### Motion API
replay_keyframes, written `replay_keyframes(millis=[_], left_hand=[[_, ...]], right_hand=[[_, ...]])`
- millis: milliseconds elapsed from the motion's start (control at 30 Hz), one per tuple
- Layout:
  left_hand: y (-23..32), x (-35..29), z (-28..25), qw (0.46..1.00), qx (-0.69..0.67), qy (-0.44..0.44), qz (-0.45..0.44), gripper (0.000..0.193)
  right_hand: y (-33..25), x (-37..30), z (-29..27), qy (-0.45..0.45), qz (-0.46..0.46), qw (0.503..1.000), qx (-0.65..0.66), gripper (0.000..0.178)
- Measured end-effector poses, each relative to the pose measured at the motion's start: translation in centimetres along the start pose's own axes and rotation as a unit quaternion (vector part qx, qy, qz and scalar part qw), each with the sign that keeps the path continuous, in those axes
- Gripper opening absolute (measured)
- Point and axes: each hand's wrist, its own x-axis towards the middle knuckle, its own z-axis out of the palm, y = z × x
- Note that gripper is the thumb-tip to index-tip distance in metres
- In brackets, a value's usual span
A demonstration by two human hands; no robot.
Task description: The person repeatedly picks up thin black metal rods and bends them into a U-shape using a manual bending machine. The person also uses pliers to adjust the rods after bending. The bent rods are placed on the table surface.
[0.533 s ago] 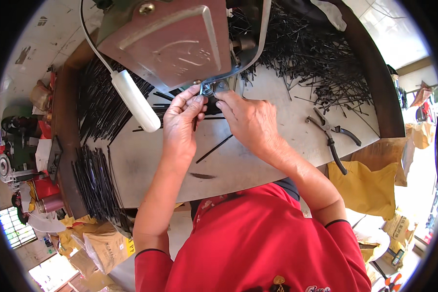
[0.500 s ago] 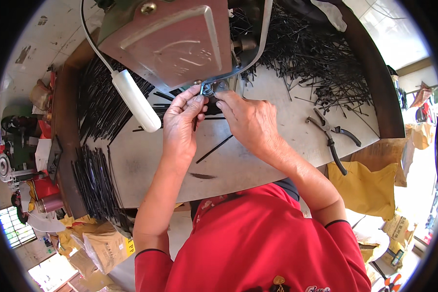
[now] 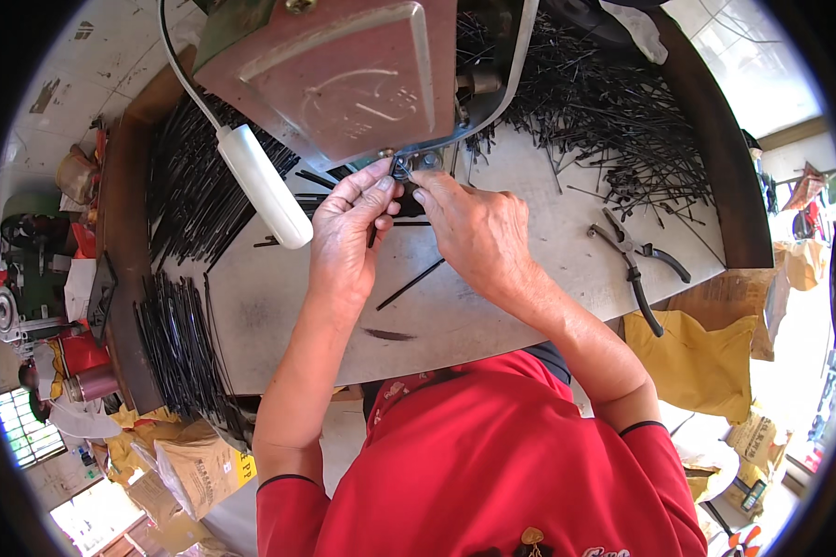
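Note:
My left hand (image 3: 346,223) is closed in a pinch just under the front of a reddish-brown machine head (image 3: 344,88). A thin black rod (image 3: 372,236) sticks out below its fingers. From the other side my right hand (image 3: 481,230) reaches in, thumb and forefinger pressed together beside the machine's small metal working parts (image 3: 427,161). Whatever those fingertips grip is too small and partly hidden to name. The two hands' fingertips nearly meet. On the metal table (image 3: 492,316), a single loose black rod (image 3: 411,284) lies below them.
Long black rods (image 3: 204,195) are heaped at the left, with another bundle (image 3: 181,343) nearer. A tangled pile of thin black pieces (image 3: 604,121) fills the back right. Pliers (image 3: 633,255) lie at the right. A white lamp (image 3: 265,186) hangs left of my hands. A raised brown rim (image 3: 748,223) borders the table.
The view has shifted slightly, so the machine and lamp appear a little farther right. Both hands stay at the same spot, with only small movement at the fingertips.

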Motion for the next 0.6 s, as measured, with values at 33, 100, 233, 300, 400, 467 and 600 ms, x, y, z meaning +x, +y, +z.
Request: replay_keyframes(millis=[33, 100, 233, 300, 400, 467, 600], left_hand=[[0.0, 0.0, 0.0, 1.0, 0.004, 0.0, 0.003, 0.023], [-0.3, 0.0, 0.1, 1.0, 0.001, 0.009, 0.017, 0.023], [-0.7, -0.1, 0.1, 1.0, -0.009, 0.018, 0.019, 0.024], [-1.0, -0.5, 0.0, 0.999, -0.007, 0.03, 0.007, 0.026], [-1.1, -0.8, 0.3, 0.999, -0.025, 0.035, 0.0, 0.027], [-1.0, -0.9, 0.4, 0.999, -0.022, 0.037, 0.011, 0.027], [-1.0, -0.5, 0.6, 0.998, -0.013, 0.029, 0.048, 0.026]], right_hand=[[0.0, 0.0, 0.0, 0.001, 0.001, 1.0, -0.001, 0.012], [0.0, 0.0, 0.2, 0.002, 0.002, 1.0, -0.002, 0.01], [0.4, -0.3, 0.8, 0.003, 0.003, 1.0, -0.003, 0.009], [0.3, -0.8, 0.9, 0.0, 0.014, 1.0, 0.005, 0.01], [0.2, -0.9, 1.0, 0.007, 0.013, 1.0, 0.018, 0.012], [0.1, -0.8, 0.9, 0.01, 0.007, 1.0, 0.021, 0.013], [0.3, -0.2, 0.7, 0.013, 0.003, 1.0, 0.025, 0.014]])
